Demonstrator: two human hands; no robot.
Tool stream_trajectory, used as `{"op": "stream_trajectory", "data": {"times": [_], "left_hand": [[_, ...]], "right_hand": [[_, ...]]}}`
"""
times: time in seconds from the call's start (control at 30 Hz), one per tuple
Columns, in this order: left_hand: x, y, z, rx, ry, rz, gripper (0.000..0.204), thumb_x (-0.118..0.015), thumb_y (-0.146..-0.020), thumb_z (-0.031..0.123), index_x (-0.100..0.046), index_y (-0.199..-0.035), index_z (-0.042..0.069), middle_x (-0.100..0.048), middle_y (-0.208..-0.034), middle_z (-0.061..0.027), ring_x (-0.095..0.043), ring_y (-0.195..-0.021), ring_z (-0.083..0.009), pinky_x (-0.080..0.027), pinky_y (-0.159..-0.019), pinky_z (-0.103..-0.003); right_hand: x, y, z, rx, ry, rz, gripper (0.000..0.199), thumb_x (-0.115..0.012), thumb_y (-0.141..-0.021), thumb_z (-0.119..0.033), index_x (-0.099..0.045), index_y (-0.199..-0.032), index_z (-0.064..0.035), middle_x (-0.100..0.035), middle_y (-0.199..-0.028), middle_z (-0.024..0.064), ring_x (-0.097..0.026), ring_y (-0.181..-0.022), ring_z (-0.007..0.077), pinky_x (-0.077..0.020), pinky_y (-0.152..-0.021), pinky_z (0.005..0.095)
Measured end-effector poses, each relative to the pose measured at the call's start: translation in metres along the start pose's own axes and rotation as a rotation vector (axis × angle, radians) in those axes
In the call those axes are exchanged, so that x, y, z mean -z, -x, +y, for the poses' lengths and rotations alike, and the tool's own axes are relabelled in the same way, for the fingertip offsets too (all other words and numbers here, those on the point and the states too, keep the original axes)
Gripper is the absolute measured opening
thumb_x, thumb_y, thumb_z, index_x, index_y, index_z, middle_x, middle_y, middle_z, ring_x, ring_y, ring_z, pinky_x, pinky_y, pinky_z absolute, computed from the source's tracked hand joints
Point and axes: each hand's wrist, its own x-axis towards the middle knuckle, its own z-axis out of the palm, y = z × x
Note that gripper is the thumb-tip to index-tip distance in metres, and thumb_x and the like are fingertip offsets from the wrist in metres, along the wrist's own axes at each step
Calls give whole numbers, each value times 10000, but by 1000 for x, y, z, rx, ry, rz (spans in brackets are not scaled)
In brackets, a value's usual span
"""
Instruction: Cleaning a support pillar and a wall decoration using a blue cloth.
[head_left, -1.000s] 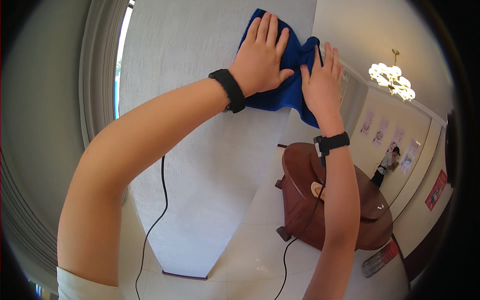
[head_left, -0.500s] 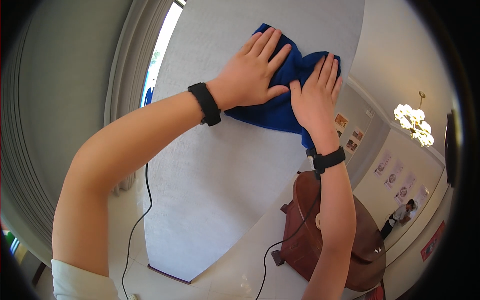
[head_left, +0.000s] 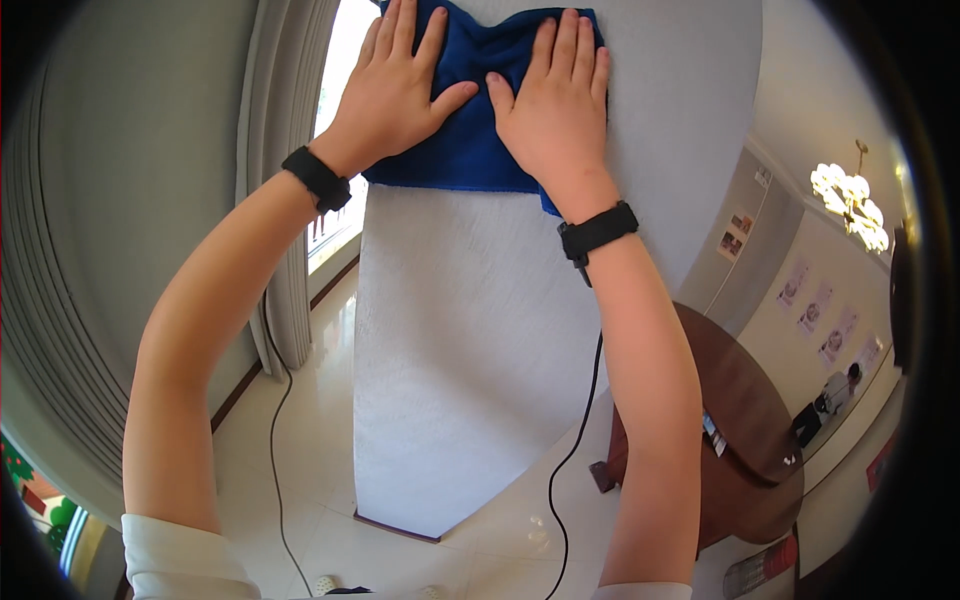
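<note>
A dark blue cloth [head_left: 455, 152] is spread against the pale grey wall [head_left: 450, 290] near the top of the view. My left hand [head_left: 388, 105] presses flat on its left part, fingers stretched upward and thumb pointing right. On the right part lies my right hand [head_left: 557, 122], also flat with its fingers spread. Between the two thumbs the cloth is slightly rumpled, and one lower corner hangs beside my right wrist. Each wrist wears a black strap, and a thin black cable [head_left: 575, 470] runs down from the right one.
A grey curtain [head_left: 275, 190] hangs on the left beside a bright window [head_left: 333, 238]. To the right below stands a brown wooden table [head_left: 735, 375]. A lit chandelier [head_left: 850, 200] hangs at the far right, above another person [head_left: 832, 400] near a wall with posters.
Both hands and the cloth now appear higher and further left in the view, with the cloth's left edge by the wall's window side. The view has shifted too. Both hands stay flat on the cloth.
</note>
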Motion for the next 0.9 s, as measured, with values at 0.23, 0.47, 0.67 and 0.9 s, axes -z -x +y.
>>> {"op": "stream_trajectory", "data": {"times": [0.23,0.47,0.67,0.9], "left_hand": [[8,18,34,-5,23,-26,844,-535,-930,591,-389,-1475,-35,-296,-1522,-365,-246,-1442,-515,-180,-1195,-541],[-3,-18,97,-62,149,22,854,-562,-926,566,-361,-1475,-57,-272,-1520,-380,-220,-1443,-527,-173,-1180,-575],[-4,-48,177,-109,257,132,826,-611,-890,518,-404,-1453,-50,-333,-1491,-373,-283,-1417,-513,-200,-1176,-566],[17,-55,218,-119,331,131,805,-637,-866,503,-441,-1437,-29,-352,-1501,-333,-297,-1427,-461,-216,-1188,-520]], "right_hand": [[39,25,18,14,-166,-159,836,-665,-871,-408,-358,-1435,128,-316,-1541,295,-241,-1470,391,-145,-1222,498],[35,48,83,-44,83,-45,735,-570,-943,-461,-415,-1455,43,-346,-1563,209,-276,-1472,347,-179,-1206,511],[67,78,143,-113,284,-68,663,-569,-961,-393,-426,-1449,31,-341,-1566,189,-255,-1481,336,-203,-1191,552],[103,120,162,-199,-7,-157,626,-552,-990,-277,-376,-1400,163,-278,-1560,270,-235,-1466,415,-249,-1167,579]]}}
